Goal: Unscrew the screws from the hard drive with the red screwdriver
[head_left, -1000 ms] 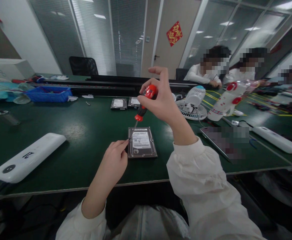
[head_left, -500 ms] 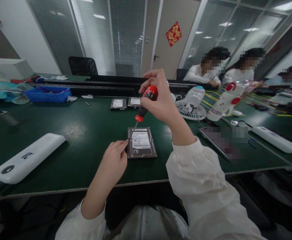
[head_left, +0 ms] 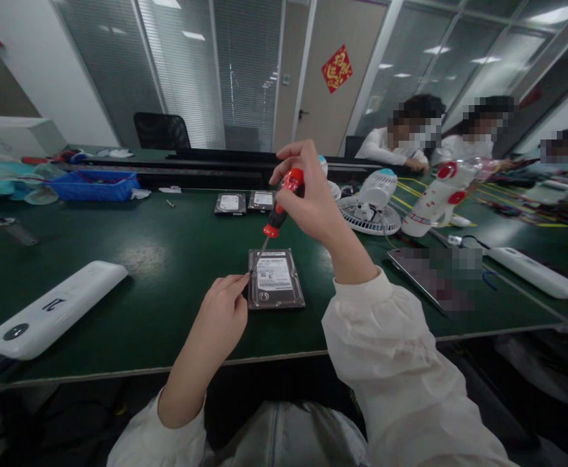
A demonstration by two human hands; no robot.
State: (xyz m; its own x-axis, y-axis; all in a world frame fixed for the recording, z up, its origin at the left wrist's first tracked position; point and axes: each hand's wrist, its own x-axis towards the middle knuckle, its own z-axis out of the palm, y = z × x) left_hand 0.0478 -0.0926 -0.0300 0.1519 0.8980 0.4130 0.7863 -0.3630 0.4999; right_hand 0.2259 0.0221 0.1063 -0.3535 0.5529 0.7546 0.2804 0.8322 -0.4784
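A hard drive (head_left: 274, 285) with a white label lies flat on the green table. My left hand (head_left: 222, 311) is closed, its fingertips pressed against the drive's left edge. Above the drive, my right hand (head_left: 310, 194) grips a red and black screwdriver (head_left: 274, 217) by its handle. The screwdriver slants down to the left, with its tip at the drive's left edge beside my left fingertips. Whatever is right under the tip is too small to make out.
Two more hard drives (head_left: 230, 203) lie farther back. To the left are a white power bank-like device (head_left: 54, 311) and a blue tray (head_left: 93, 185). A small fan (head_left: 374, 204), a clear bottle (head_left: 432, 201) and a tablet-like slab (head_left: 422, 275) lie right. Co-workers (head_left: 391, 143) sit beyond.
The screwdriver handle has turned slightly in my right fingers, showing more red. My left hand and the hard drive stay in place.
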